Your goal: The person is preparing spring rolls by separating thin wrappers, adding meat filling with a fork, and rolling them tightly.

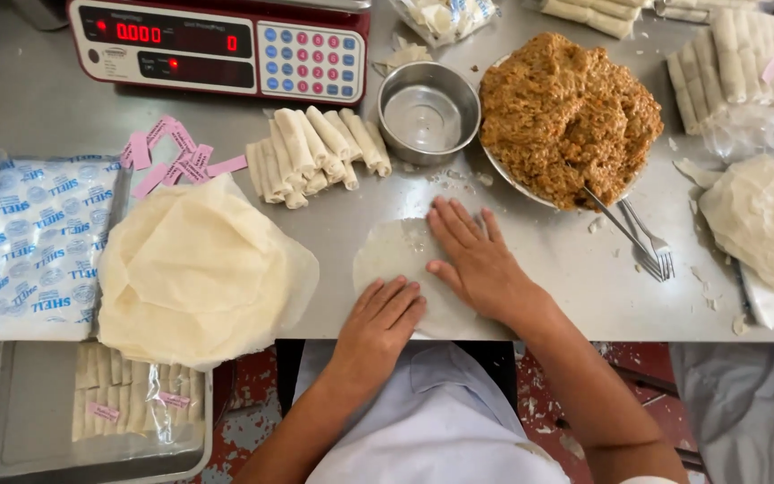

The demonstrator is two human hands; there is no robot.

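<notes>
A thin round wrapper (396, 255) lies flat on the steel table near its front edge. My left hand (380, 321) rests palm down on the wrapper's near side, fingers together. My right hand (475, 262) presses flat on its right part, fingers spread and pointing up-left. Neither hand holds anything. Behind the wrapper lie several rolled spring rolls (315, 154). A small empty steel bowl (428, 112) and a plate heaped with brown shredded filling (566, 112) stand further back. A fork (642, 237) leans on the plate's near rim.
A stack of wrappers (194, 273) lies to the left, another (763, 220) at the right. A red digital scale (221, 45) stands at the back. Pink paper slips (172, 157), printed plastic bags (33, 242), packed rolls (736, 63) and a steel tray (11, 421) surround the spot.
</notes>
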